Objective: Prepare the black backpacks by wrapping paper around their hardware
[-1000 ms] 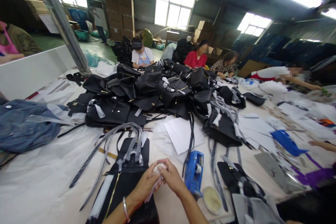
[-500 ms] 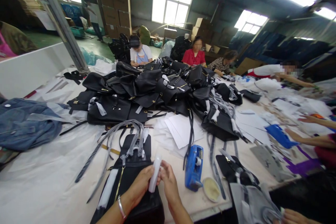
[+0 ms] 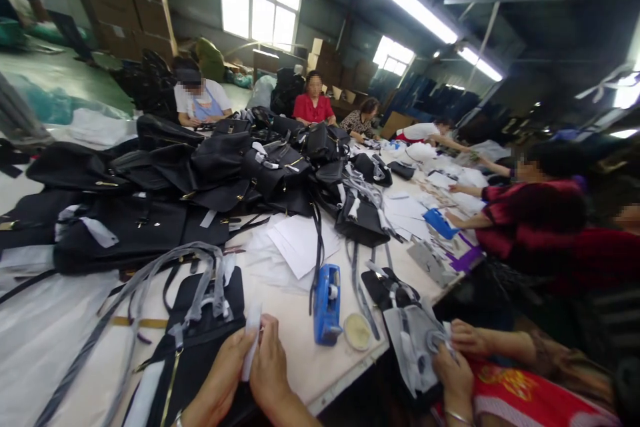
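Between my hands stands a white wrapped strip (image 3: 252, 341), tilted slightly, above a black backpack (image 3: 197, 350). My left hand (image 3: 224, 368) grips its left side, thumb against it. My right hand (image 3: 270, 357) closes round the right side, with its fingertips partly hidden. The backpack lies with its flap away from me. It has a gold zip (image 3: 173, 383), a white wrapped piece (image 3: 143, 395) along its left side, and a handle and straps (image 3: 213, 257) in clear plastic film. What the strip contains is hidden by its wrapping.
A blue tape dispenser (image 3: 327, 310) and a round dish (image 3: 357, 331) stand right of my hands. White paper sheets (image 3: 300, 247) lie beyond. A heap of black bags (image 3: 210, 160) covers the far side. A co-worker's hands (image 3: 457, 360) hold another bag at the right.
The view has swung right, so the table's contents sit further left and more co-workers show at the right. My hands still hold the strip, and my right hand is wrapped more closely round it.
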Demonstrator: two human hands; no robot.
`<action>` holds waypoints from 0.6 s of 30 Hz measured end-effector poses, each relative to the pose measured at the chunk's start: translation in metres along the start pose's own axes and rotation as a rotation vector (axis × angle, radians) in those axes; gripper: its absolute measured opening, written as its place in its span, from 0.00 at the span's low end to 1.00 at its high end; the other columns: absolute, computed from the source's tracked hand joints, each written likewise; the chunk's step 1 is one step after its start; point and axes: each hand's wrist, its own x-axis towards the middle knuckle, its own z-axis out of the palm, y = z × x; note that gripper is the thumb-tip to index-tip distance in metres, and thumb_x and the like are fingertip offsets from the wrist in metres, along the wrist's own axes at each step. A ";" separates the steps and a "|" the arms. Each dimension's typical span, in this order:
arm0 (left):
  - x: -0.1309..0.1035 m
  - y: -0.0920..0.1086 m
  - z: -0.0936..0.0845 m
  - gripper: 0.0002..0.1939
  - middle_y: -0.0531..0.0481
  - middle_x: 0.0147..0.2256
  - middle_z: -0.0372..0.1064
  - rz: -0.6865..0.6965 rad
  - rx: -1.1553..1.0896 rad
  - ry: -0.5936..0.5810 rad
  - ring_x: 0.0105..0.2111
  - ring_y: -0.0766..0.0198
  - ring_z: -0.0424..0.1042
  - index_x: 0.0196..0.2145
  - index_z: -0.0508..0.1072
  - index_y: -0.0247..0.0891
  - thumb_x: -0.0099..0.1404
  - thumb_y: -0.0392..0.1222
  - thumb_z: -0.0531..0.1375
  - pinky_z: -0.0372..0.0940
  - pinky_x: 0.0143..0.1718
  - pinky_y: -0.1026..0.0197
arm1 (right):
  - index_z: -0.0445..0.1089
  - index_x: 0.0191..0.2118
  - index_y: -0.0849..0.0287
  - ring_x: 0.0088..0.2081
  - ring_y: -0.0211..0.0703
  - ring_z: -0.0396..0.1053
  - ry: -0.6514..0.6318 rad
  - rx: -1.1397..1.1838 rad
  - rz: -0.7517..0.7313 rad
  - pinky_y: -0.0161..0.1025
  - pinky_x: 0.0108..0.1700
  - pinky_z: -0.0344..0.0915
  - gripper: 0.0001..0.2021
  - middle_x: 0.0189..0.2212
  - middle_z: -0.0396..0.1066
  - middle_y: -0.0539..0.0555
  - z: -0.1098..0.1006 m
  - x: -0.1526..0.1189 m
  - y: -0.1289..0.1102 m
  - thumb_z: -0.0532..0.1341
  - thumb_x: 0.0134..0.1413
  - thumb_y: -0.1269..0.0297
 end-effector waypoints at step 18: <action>0.003 -0.012 0.004 0.21 0.51 0.25 0.71 0.048 0.057 0.180 0.22 0.68 0.66 0.31 0.70 0.33 0.54 0.56 0.65 0.65 0.25 0.66 | 0.66 0.20 0.57 0.28 0.44 0.68 0.069 -0.256 0.551 0.38 0.33 0.62 0.15 0.20 0.68 0.51 -0.179 0.034 0.116 0.59 0.49 0.53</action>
